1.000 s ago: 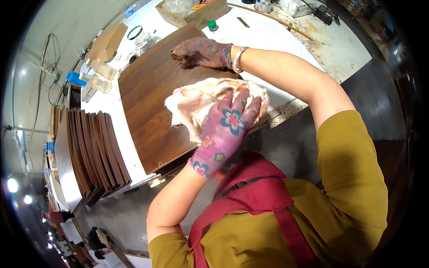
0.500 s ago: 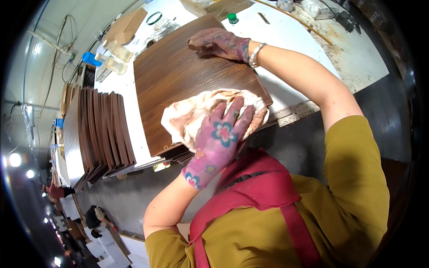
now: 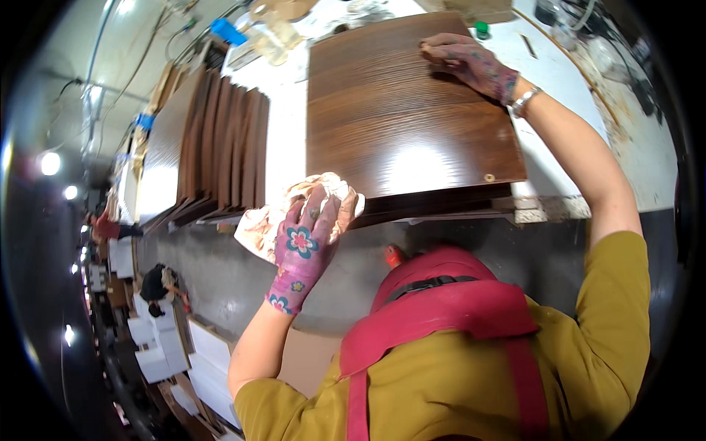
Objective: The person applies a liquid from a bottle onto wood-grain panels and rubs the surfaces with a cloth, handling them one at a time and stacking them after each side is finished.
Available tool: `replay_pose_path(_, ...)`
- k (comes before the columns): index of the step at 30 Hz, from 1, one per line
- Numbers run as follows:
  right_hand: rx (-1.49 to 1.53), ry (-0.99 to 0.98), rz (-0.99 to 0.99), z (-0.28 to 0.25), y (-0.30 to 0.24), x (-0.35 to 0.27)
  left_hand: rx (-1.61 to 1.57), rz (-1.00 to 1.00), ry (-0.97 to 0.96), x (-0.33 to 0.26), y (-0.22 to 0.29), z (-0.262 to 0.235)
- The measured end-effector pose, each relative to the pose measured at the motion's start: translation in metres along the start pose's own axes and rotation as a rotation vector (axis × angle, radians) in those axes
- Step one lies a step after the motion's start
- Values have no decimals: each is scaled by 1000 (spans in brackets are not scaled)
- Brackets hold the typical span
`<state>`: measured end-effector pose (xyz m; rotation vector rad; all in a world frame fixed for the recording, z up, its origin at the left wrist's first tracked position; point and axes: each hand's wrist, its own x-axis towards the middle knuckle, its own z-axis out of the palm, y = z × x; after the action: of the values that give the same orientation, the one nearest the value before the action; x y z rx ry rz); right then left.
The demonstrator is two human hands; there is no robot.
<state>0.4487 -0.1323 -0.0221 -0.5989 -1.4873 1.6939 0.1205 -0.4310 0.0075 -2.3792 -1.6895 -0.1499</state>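
Observation:
A dark brown wood-grain panel [image 3: 390, 110] lies flat on top of other dark boards [image 3: 441, 203]. My left hand [image 3: 305, 231], in a pink flowered glove, is closed on a crumpled pale pink cloth [image 3: 259, 234] at the panel's near left corner. Part of the cloth hangs past the edge. My right hand [image 3: 471, 65], in a matching stained glove, rests over the far right part of the panel. Its fingers lie side by side, slightly bent, and no held thing shows. A small round hole fitting [image 3: 490, 178] sits at the near right corner.
Several dark panels [image 3: 220, 140] stand upright in a row at the left. Clear bottles [image 3: 268, 44], a blue object [image 3: 228, 31] and a green cap [image 3: 482, 30] are on the white table [image 3: 285, 140]. Another person [image 3: 158, 283] is bent over in the distance at lower left.
My left hand and the cloth have moved left across the panel to its near left corner, baring the near right corner. My right hand stays over the far part. The whole view has shifted.

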Motion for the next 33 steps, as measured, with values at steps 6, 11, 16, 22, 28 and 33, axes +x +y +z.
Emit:
replay_pose_path(6, 133, -1, 70, -6, 6, 12, 72, -328, -112, -40, -85, 0)
replay_pose_path(11, 219, 173, 58, 37, -4, -16, 102, -229, 214, -19, -62, -15)
replay_pose_path(16, 321, 147, 247, 152, -17, -81, 213, -81, 24, -32, -60, 16)
replay_pose_path(22, 170, 206, 77, 170, -14, -102, -103, -353, 216, 9, -102, -23)
replay_pose_path(28, 97, 233, 87, 191, 0, -83, -41, -224, 50, 109, -48, 22)
replay_pose_path(33, 57, 238, 154, 184, -9, -90, -109, -266, 22, 140, -82, 34)
